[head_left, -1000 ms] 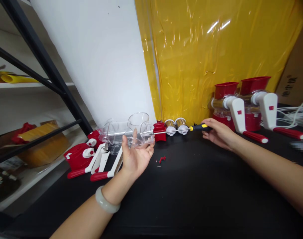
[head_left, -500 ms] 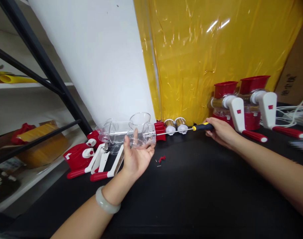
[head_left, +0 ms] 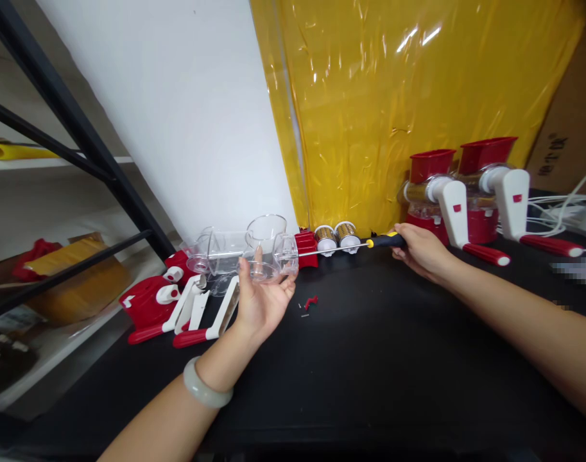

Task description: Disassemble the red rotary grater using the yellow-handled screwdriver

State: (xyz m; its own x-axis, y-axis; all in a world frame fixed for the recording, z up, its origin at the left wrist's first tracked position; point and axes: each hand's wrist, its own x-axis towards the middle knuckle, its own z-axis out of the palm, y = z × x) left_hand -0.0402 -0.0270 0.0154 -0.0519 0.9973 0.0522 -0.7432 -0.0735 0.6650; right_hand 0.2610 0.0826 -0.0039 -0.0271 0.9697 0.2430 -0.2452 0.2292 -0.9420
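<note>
Here's the clear housing (head_left: 232, 249), lying sideways in your left hand (head_left: 264, 305), thumb and fingers clamped on its lower side! Your right hand (head_left: 420, 249) grips the screwdriver (head_left: 378, 242) by its handle, shaft running left to the housing's near end; where the tip rests, I can't tell. Just right of your left grip, a small red piece (head_left: 311, 301) lies on the black table (head_left: 350, 372). Beyond your right grip stand two assembled grinders (head_left: 451, 202).

Right of the small red clip (head_left: 312, 301) and nearer than it, the black tabletop (head_left: 370, 359) gives wide passage. Beyond the clip, the screwdriver (head_left: 377, 242) bars the way (two drums (head_left: 346, 231) sit behind); leftward, the left hand (head_left: 266, 308), then white cranks (head_left: 224, 314), obstruct.
</note>
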